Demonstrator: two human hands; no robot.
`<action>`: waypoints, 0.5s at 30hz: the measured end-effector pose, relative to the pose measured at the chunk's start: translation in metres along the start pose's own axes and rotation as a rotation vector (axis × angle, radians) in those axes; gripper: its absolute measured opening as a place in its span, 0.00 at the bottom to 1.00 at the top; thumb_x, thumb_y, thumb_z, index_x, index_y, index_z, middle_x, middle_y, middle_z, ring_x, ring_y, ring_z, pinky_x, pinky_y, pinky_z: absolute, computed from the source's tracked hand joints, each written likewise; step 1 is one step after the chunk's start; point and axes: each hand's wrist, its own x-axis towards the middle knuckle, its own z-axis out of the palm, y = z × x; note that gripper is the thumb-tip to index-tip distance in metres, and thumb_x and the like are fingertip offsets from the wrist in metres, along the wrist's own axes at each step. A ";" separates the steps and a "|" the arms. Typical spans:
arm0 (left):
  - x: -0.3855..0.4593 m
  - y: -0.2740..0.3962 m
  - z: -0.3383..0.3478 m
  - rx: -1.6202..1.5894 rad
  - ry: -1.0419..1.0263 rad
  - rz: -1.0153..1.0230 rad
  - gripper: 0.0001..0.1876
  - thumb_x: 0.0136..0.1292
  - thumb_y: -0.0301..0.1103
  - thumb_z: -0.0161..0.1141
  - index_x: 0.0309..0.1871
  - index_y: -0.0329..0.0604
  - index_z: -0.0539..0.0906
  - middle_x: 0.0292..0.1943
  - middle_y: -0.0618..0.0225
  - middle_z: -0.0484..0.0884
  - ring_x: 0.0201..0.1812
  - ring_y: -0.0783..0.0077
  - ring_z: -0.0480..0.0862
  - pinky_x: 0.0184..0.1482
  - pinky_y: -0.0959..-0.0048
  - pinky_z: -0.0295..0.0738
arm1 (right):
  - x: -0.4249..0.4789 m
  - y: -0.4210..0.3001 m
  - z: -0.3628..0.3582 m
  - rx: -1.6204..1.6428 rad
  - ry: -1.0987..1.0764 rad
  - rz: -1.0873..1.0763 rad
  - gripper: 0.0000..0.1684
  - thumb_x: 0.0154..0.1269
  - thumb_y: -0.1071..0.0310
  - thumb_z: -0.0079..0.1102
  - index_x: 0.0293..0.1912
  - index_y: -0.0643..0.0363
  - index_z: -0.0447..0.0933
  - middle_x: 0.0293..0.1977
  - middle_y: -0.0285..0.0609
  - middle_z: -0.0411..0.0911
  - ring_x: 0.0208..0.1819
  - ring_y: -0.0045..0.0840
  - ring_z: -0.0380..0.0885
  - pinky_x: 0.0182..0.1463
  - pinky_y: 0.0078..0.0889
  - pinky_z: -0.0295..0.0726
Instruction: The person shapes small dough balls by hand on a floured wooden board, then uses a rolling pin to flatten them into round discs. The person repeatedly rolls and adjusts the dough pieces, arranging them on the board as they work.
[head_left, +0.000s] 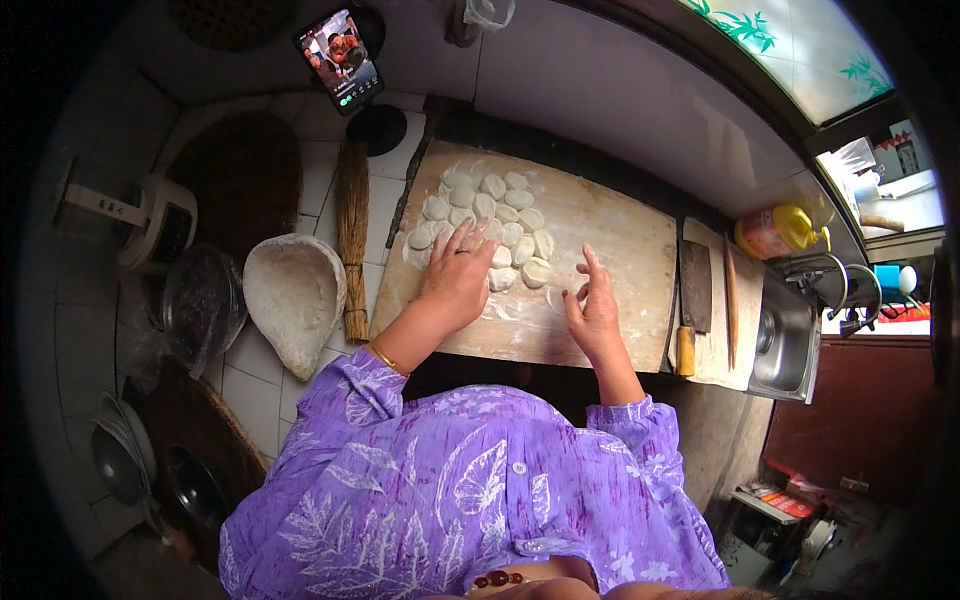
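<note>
Several flattened rounds of pale dough (518, 199) lie close together, dusted with flour, on the left half of a wooden board (615, 247). My left hand (459, 279) rests over the near left part of this group, fingers spread and touching some rounds; what lies under the palm is hidden. To the right of the dough, my right hand (594, 304) is held above bare floury wood. Its fingers are partly bent and apart, with nothing seen between them. Flour marks both the board and the right fingertips.
Left of the board lie a straw brush (352, 240) and a flour-coated scoop (294, 292). A phone (341, 64) on a stand is behind them. On the right are a cleaver (695, 289), a thin rolling pin (731, 300), a yellow bottle (774, 231) and a steel sink (787, 352).
</note>
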 end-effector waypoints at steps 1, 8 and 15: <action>-0.004 0.002 -0.004 -0.071 -0.027 -0.029 0.22 0.61 0.26 0.56 0.61 0.38 0.76 0.68 0.47 0.71 0.71 0.47 0.67 0.74 0.50 0.57 | -0.002 0.006 -0.005 0.000 -0.008 0.002 0.26 0.62 0.81 0.59 0.59 0.60 0.70 0.42 0.46 0.78 0.38 0.27 0.76 0.43 0.26 0.76; -0.058 -0.027 -0.042 -0.339 0.143 -0.161 0.11 0.58 0.21 0.59 0.44 0.38 0.77 0.61 0.49 0.78 0.64 0.46 0.75 0.66 0.58 0.69 | -0.020 0.070 -0.035 -0.144 -0.016 -0.080 0.22 0.62 0.79 0.57 0.56 0.63 0.70 0.42 0.53 0.76 0.40 0.42 0.79 0.46 0.38 0.79; -0.119 -0.070 -0.112 -0.127 0.522 -0.565 0.13 0.62 0.22 0.61 0.50 0.39 0.78 0.48 0.60 0.80 0.42 0.66 0.80 0.49 0.69 0.76 | -0.038 0.112 -0.051 -0.135 0.055 -0.176 0.27 0.61 0.81 0.55 0.61 0.63 0.70 0.46 0.51 0.76 0.42 0.37 0.78 0.49 0.35 0.78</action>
